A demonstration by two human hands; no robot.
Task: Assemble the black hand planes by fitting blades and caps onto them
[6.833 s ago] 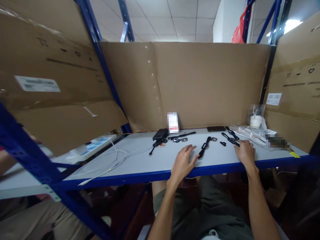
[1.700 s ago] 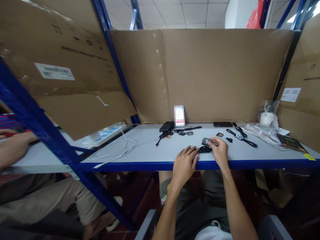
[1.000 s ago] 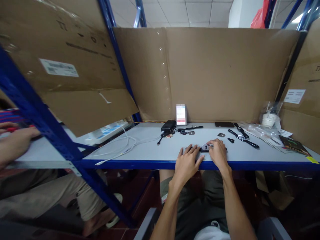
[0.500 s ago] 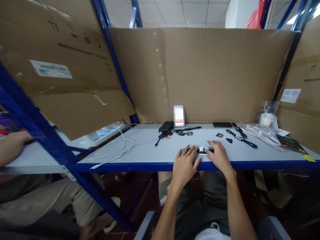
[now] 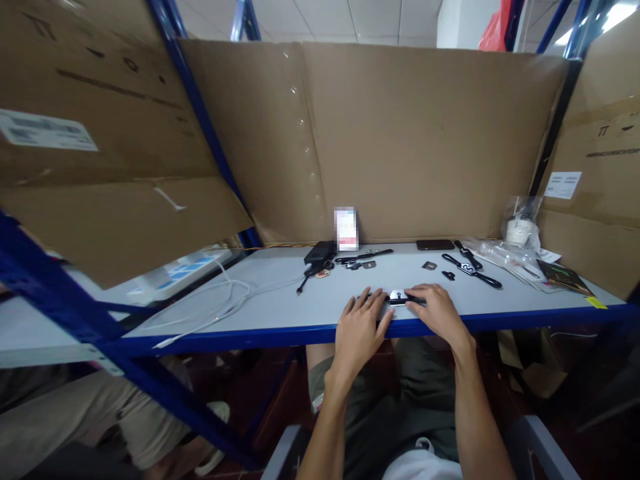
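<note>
A black spokeshave [image 5: 399, 298] with a bright metal middle lies crosswise near the table's front edge. Over its left handle curl the fingers of my left hand [image 5: 356, 330], which hide most of that handle. My right hand [image 5: 437, 312] grips the opposite handle, thumb and fingers around it. Right of my hands, a second spokeshave [image 5: 470, 269] rests on the table with another black-handled tool [image 5: 463, 251] behind it. A flat square metal blade [image 5: 429, 265] and a small black part [image 5: 449, 275] lie closer to me.
Behind my hands are a black box with a cable [image 5: 320, 253], a lit screen [image 5: 346, 229] and a dark phone [image 5: 435, 245]. White cables [image 5: 230, 303] run along the left. Plastic bags and papers [image 5: 510, 260] lie right. Cardboard [image 5: 380, 133] walls the back.
The view has shifted slightly, so the table's contents appear further left. The spokeshave's metal middle shows more plainly between my hands, and my right hand has settled further around its handle.
</note>
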